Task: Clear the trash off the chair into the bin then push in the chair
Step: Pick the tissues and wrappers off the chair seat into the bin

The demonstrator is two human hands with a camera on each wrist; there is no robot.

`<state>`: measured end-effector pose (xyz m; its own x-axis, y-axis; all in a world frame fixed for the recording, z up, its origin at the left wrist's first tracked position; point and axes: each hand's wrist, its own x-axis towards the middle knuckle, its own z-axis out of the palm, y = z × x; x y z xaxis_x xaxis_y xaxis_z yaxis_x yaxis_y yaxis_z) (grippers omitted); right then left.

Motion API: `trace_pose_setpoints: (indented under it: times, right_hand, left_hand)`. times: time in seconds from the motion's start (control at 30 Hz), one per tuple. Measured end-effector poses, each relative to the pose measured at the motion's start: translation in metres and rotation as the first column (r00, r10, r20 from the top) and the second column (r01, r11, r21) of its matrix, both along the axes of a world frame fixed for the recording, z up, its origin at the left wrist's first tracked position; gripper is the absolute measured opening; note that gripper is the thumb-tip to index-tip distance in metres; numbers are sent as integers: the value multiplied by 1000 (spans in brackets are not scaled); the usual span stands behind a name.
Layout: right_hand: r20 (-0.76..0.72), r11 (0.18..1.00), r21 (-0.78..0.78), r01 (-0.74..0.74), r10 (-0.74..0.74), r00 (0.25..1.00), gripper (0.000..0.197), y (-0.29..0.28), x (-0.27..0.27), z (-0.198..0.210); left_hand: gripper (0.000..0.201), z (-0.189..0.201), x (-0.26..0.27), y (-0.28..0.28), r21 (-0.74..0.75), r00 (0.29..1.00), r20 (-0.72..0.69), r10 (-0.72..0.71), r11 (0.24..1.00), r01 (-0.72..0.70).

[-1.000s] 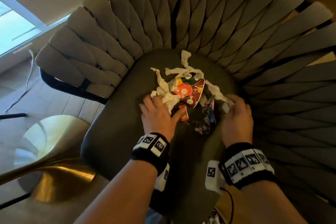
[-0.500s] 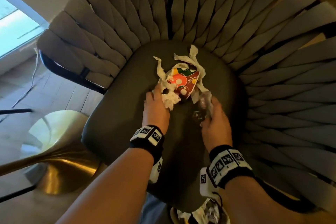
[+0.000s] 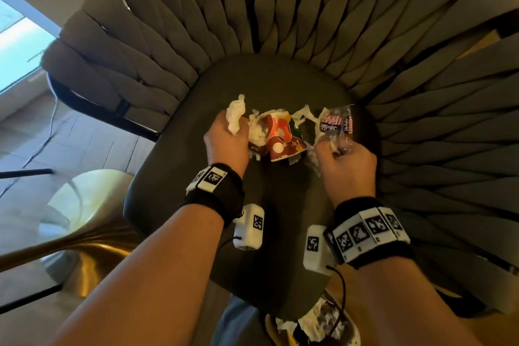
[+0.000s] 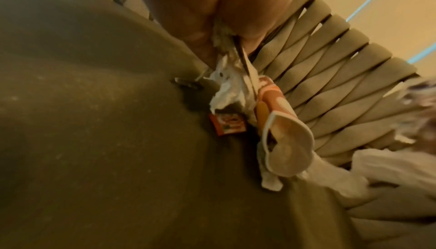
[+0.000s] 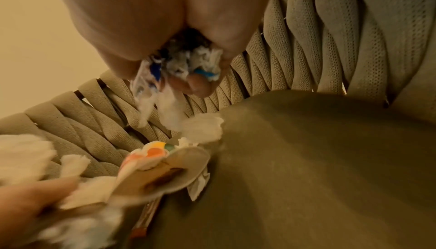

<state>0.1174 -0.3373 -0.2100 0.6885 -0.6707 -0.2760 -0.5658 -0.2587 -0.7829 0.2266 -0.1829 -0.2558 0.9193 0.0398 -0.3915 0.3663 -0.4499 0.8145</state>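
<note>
Your left hand [image 3: 227,143] grips crumpled white tissue [image 3: 235,115] and the crushed paper cup [image 3: 282,136] above the chair [image 3: 174,166] seat. Your right hand [image 3: 346,161], apart from the left, clutches a clear snack wrapper [image 3: 335,123] with more tissue. A bin [image 3: 317,326] of trash sits below the seat's near edge.

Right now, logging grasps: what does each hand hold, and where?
Left hand grips crumpled tissue by its bunched middle, the paper cup hanging against it. Right hand grips the clear wrapper at its lower end.
</note>
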Motion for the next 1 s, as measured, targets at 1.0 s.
trace_pose_setpoints:
  times: [1.0]
  right_hand:
    - [-397,881,323,-347,459,795,37,58,-365,-26]
  left_hand:
    - [30,-55,-471,64,-8,784,-612,102,991,-136]
